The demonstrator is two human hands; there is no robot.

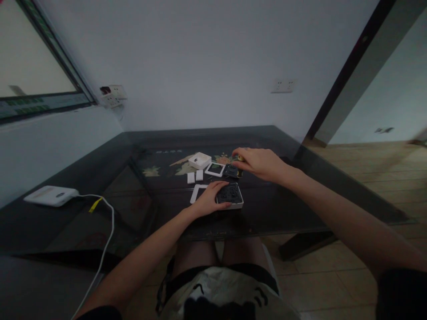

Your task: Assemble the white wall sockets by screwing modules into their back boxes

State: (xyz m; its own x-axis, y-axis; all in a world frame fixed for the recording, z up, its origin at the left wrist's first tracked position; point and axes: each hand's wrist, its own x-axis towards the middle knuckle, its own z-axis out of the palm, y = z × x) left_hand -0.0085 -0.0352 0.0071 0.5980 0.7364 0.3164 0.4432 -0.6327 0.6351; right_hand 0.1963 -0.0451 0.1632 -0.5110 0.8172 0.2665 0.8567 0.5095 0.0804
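Observation:
A white box with a black insert (230, 194) lies near the table's front edge. My left hand (211, 198) grips its left side, thumb in front and fingers behind. My right hand (251, 162) is raised beyond and to the right of the box, its fingers closed round a small tool with a yellow and black handle (240, 158). Below that hand lies a black square plate (231, 170), beside a white frame (215, 169). Another white frame (196, 194) is partly hidden by my left hand. Two small white pieces (195, 177) and an open white box (200, 160) stand farther back.
The dark glossy table (167, 213) has a flower print. At the left, a white device (51, 196) trails a white cable (111, 222) with a yellow tag over the front edge. A wall with sockets (283, 86) rises behind the table.

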